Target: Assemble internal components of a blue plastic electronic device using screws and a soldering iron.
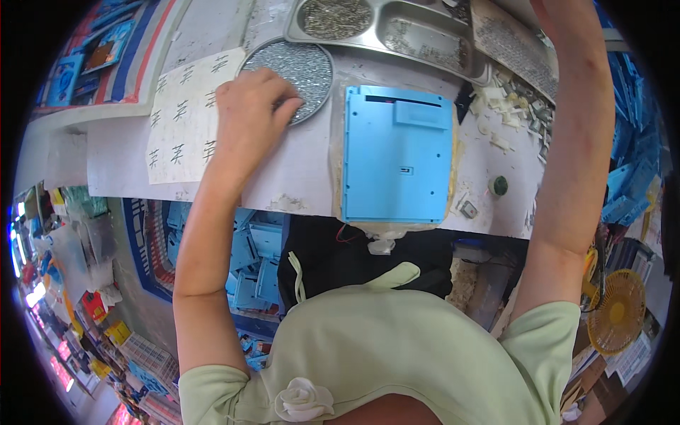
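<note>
My left hand [256,106] is at the near-left side of a round metal tray [331,79] filled with small silvery metal pieces, probably screws or pins. Its fingers curl down toward the pieces, with the thumb close to the index finger; what they pinch, if anything, is hidden. My right forearm [577,142] stretches up past the right side of the bench, and the hand lies beyond the top edge. Between my arms a flat light-blue plastic housing [397,156] lies on the bench, with a long dark slot near its far edge and a small opening in its middle.
Behind the housing stands a steel compartment tray [375,32] with small metal parts. Loose white and metal pieces [506,117] lie to its right, near a small green-topped round item [498,185]. A handwritten sheet [180,120] lies left. Blue housings [258,248] fill a bin below; a yellow fan [616,312] stands right.
</note>
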{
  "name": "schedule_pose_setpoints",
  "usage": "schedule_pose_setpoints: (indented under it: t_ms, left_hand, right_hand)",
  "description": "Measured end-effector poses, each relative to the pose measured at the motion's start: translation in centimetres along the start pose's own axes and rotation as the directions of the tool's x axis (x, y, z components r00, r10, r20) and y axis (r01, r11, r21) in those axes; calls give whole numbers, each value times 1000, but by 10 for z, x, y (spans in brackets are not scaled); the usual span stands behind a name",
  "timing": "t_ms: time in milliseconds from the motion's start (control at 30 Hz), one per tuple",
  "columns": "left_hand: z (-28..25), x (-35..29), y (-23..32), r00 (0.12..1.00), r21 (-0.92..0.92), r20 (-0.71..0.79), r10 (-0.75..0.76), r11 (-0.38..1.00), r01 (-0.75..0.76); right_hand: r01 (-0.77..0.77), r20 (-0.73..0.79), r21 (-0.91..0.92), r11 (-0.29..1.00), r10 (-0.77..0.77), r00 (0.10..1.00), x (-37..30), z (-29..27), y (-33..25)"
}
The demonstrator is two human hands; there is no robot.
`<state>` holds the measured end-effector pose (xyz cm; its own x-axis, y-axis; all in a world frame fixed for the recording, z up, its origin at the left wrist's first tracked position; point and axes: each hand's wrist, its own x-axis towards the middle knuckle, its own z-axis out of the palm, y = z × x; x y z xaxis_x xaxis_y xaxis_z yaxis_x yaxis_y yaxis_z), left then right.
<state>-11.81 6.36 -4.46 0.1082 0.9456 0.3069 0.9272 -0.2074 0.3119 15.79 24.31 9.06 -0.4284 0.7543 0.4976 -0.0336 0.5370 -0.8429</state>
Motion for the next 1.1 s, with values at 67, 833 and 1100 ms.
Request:
schedule_pose_setpoints:
  t_ms: [67, 833, 1100]
  left_hand:
    - [-1, 3, 3, 999, -17, -25, -25, 1000, 25]
    - [0, -30, 149, 979, -728, -127, 157, 656, -200]
    - [0, -35, 150, 990, -794, -103, 101, 591, -143]
  right_hand:
    - [-51, 5, -81, 995, 51, 999, -4, 7, -11]
    - [-112, 187, 616, 780, -6, 982, -152, 11, -86]
    - [-83, 181, 638, 765, -44, 983, -150, 19, -84]
